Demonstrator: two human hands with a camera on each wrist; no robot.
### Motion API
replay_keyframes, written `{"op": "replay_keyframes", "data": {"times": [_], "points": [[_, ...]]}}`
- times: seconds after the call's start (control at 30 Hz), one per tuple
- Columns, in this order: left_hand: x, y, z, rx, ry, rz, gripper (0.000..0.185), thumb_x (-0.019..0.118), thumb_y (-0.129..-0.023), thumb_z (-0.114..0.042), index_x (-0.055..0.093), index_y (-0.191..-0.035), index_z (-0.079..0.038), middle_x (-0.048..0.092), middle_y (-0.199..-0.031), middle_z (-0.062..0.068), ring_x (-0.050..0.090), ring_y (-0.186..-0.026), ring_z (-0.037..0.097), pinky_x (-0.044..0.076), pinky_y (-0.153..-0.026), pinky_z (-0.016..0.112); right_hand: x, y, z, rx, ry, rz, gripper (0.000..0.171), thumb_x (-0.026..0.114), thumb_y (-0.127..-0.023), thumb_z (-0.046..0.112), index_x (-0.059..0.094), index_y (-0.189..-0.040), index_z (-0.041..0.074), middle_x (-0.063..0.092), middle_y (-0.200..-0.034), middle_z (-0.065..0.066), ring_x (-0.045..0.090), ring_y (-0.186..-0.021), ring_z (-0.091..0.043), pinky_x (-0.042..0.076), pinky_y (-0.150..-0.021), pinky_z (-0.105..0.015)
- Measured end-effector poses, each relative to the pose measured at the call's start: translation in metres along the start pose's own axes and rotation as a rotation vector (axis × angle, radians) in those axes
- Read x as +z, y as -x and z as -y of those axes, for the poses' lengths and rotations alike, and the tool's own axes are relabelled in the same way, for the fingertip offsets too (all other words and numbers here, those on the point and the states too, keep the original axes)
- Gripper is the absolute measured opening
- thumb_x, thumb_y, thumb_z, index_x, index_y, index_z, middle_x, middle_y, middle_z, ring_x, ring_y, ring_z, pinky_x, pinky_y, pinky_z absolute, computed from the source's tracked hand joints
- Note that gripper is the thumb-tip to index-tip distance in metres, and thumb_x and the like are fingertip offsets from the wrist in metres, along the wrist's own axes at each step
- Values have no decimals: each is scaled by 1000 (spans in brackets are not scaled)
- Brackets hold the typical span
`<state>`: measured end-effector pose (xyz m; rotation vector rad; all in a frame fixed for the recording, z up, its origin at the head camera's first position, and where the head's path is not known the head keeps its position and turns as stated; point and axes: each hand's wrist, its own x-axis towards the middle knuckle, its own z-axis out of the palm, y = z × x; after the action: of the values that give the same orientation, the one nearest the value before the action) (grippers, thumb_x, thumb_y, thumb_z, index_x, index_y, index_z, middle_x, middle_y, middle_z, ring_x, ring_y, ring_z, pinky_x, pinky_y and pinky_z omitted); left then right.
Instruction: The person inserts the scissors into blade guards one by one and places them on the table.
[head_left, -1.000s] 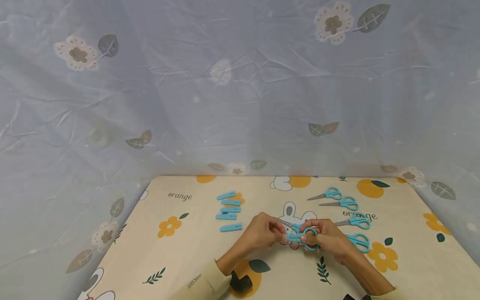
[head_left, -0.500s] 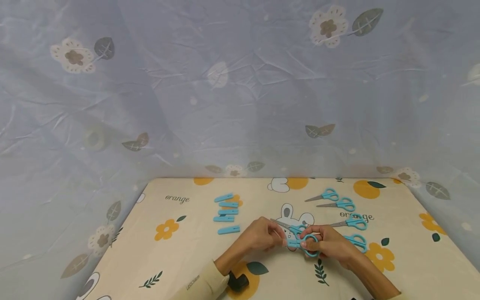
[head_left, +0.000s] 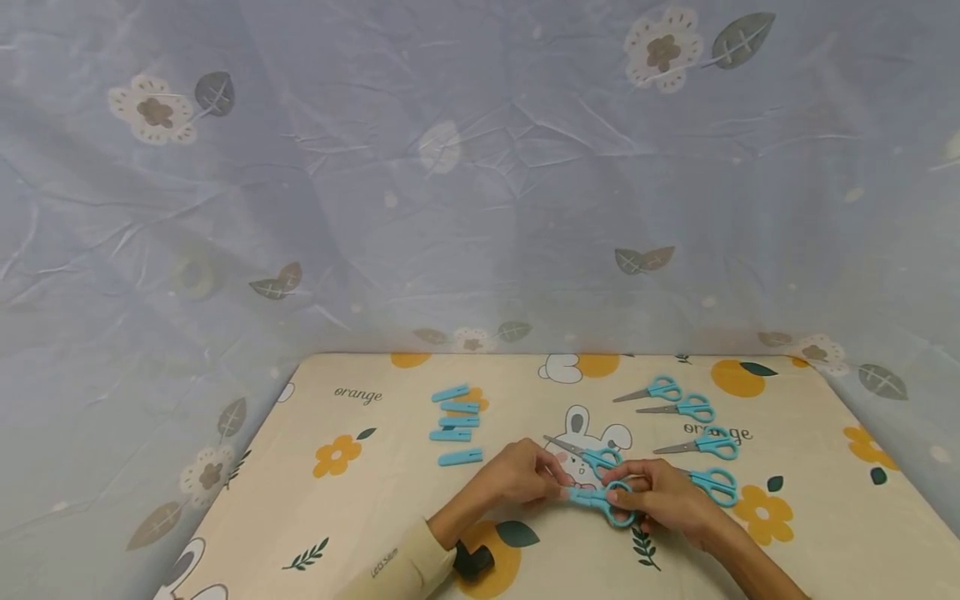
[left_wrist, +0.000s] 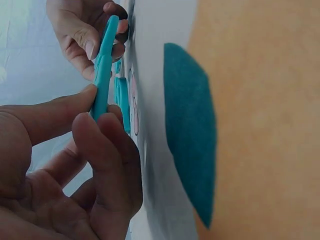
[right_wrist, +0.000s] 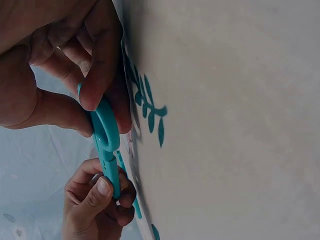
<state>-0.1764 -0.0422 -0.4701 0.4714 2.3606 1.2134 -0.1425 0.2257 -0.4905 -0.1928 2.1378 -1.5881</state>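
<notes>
We see a pair of scissors [right_wrist: 111, 127] held between both hands just above the table [head_left: 390, 500], its blades hidden within a blue cap [left_wrist: 102, 82]. The left hand [head_left: 517, 477] has thumb and fingers clamped on that cap; the right hand [head_left: 667, 498] has its own clamped on the handle loops. Just beyond, we find bare-bladed scissors [head_left: 585, 454] lying on the printed rabbit. To the right lie four more scissors [head_left: 697, 444], the nearest one partly behind the right hand, so we cannot tell whether its blades are bare. To the left sit five spare caps [head_left: 459, 422], four close together and one slightly nearer us.
</notes>
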Motion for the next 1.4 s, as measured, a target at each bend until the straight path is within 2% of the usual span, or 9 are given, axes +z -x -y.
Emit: {"op": "replay_keyframes", "data": {"times": [0.17, 0.33, 0.47, 0.77, 0.93, 1.17, 1.4], "points": [[0, 3, 1, -18, -27, 6, 8, 86, -90, -13, 80, -84, -16, 58, -54, 1, 51, -51, 11, 38, -53, 23, 2, 3, -2, 21, 87, -66, 42, 79, -99, 25, 68, -128, -3, 79, -85, -4, 65, -71, -15, 54, -55, -28], [0, 3, 3, -2, -58, -5, 7, 85, -89, -13, 81, -85, -16, 58, -55, -1, 51, -51, 11, 37, -52, 23, 4, 6, 0, 38, 157, -120, 37, 81, -97, 26, 71, -122, 0, 78, -84, -4, 64, -70, -17, 54, -55, -30], [1, 3, 2, -2, -84, -12, 6, 87, -89, -14, 82, -87, -15, 61, -57, -1, 53, -53, 10, 39, -53, 23, 4, 7, 1, 19, 221, -155, 34, 83, -95, 28, 74, -116, 2, 78, -80, -4, 66, -67, -18, 55, -55, -32], [1, 7, 3, 12, -135, -8, 5, 88, -90, -17, 83, -90, -15, 63, -64, -6, 54, -61, 9, 38, -57, 22, 6, 8, 0, -21, 386, -245, 26, 86, -91, 33, 78, -100, 9, 77, -74, 2, 68, -61, -16, 49, -53, -27], [0, 10, 5, 1, -122, 2, 6, 88, -90, -18, 84, -94, -17, 68, -74, -6, 57, -65, 11, 43, -58, 24, 9, 9, 0, -38, 487, -310, 22, 88, -89, 33, 79, -95, 13, 75, -74, 6, 65, -64, -12, 46, -59, -25], [-5, 16, 8, 59, -162, 33, 18, 89, -89, -21, 85, -105, -15, 79, -94, -9, 62, -79, 6, 53, -71, 22, 11, 11, 3, -31, 563, -361, 21, 90, -86, 35, 79, -91, 18, 72, -75, 9, 63, -67, -9, 47, -62, -25], [-11, 19, 15, 103, -171, 61, 24, 88, -90, -22, 84, -112, -13, 81, -103, -5, 66, -79, 3, 56, -75, 21, 11, 11, 5, -36, 597, -373, 18, 91, -86, 31, 78, -89, 18, 70, -76, 9, 62, -68, -9, 48, -63, -24]]}}
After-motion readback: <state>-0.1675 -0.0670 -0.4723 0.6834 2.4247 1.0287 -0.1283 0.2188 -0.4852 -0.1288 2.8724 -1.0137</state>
